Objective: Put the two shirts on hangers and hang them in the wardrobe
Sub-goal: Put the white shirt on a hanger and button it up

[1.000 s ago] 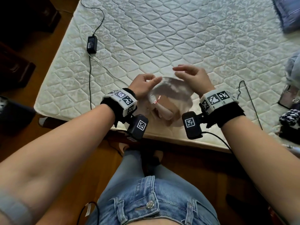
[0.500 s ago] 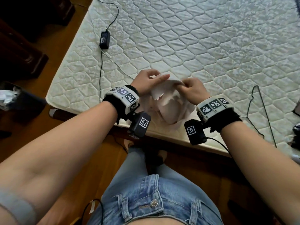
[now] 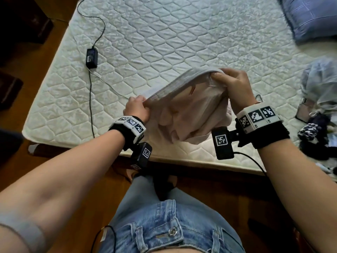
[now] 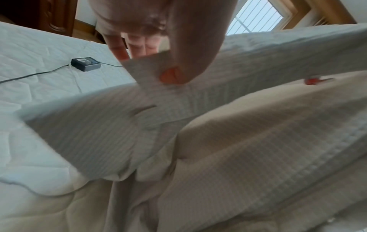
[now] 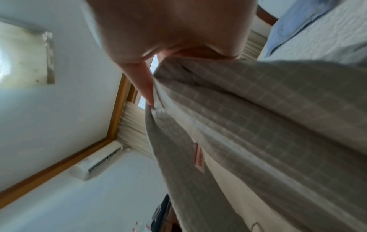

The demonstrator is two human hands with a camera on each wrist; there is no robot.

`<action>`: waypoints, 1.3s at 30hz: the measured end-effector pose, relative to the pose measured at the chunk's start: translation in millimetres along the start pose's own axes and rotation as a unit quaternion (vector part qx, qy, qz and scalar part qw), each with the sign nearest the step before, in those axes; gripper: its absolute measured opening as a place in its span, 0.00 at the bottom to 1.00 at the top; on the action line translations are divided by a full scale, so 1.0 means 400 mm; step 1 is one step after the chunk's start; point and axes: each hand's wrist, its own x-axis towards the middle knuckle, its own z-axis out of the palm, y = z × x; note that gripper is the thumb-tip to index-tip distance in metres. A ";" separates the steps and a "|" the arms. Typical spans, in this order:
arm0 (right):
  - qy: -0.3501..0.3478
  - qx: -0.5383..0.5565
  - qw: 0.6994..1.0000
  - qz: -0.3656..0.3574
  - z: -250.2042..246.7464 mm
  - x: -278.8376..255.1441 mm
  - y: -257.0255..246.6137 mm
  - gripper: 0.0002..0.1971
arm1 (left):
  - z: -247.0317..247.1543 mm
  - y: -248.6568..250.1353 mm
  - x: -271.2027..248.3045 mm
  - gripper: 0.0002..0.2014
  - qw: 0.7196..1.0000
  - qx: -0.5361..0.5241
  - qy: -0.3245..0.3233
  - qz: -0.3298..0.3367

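Note:
A pale pink checked shirt (image 3: 189,110) hangs bunched between both hands above the near edge of the mattress (image 3: 164,42). My left hand (image 3: 136,108) pinches one end of its collar; the left wrist view shows the thumb pressed on the collar (image 4: 151,73). My right hand (image 3: 233,84) grips the other end of the collar, raised higher, and the shirt (image 5: 258,125) drapes down from it. A red label (image 5: 198,158) shows inside the neck. A thin dark wire hanger (image 3: 259,97) lies mostly hidden behind my right wrist. A second, blue shirt (image 3: 310,17) lies at the far right.
A black power adapter (image 3: 91,58) with its cable lies on the left of the mattress. A grey-blue bundle (image 3: 321,83) and dark patterned items (image 3: 310,132) sit at the right edge. Dark wooden furniture (image 3: 23,21) stands left, wooden floor below.
Both hands have lifted the shirt off the mattress and drawn apart, stretching the collar open. The right hand rose higher and to the right.

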 end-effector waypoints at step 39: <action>-0.053 -0.510 0.841 0.175 -0.031 -0.049 0.211 0.15 | -0.026 -0.042 -0.053 0.03 0.992 -0.125 0.024 -0.020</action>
